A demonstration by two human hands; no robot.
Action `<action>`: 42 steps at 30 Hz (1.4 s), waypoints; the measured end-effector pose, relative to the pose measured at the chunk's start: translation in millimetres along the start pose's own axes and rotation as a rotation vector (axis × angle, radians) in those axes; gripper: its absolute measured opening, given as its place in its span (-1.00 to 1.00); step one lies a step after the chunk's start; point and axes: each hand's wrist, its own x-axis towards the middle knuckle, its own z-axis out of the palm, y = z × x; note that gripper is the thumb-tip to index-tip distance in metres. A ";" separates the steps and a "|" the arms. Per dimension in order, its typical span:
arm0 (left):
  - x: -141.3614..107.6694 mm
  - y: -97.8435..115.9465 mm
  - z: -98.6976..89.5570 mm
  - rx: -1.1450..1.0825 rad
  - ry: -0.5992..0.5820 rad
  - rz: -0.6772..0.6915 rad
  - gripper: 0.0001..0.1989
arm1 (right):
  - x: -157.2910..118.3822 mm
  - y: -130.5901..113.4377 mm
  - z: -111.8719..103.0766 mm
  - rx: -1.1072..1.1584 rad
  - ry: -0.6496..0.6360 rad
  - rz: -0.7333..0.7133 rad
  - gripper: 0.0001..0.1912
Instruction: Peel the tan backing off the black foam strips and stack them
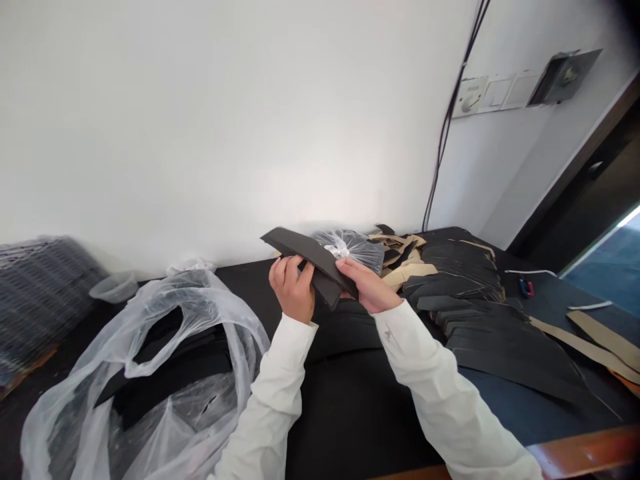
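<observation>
Table [247,283]: black, beyond grip.
Bag [245,333]: clear plastic, black sheets [170,380] inside, left of grip.
Grip: left hand [293,288], right hand [365,285] clamped on black strip [310,257].

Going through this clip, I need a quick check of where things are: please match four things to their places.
Things:
1. Black strip
2. Large clear plastic bag
3. Tan strips
4. Switch panel

Places:
A. Up on the wall
B. Lying at lower left
C. Held between the left hand and right hand
D. Lying at far right

Pairs: 1-C, 2-B, 3-D, 4-A
</observation>
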 end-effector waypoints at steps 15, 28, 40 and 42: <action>-6.1 5.6 -8.3 -0.333 -0.058 -0.231 -0.96 | -19.3 25.2 22.3 -0.027 0.032 -0.021 -0.66; -85.0 91.8 -94.9 -1.160 -0.117 -1.079 -0.26 | -123.3 74.3 0.9 -0.241 -0.165 -0.069 -0.66; -82.8 109.7 -98.7 -1.146 0.177 -1.326 -0.71 | -142.0 112.3 4.4 -0.561 -0.133 -0.122 -0.66; -67.1 98.1 -95.6 -1.114 0.230 -1.340 -0.75 | -142.3 115.5 4.0 -0.630 -0.157 -0.134 -0.62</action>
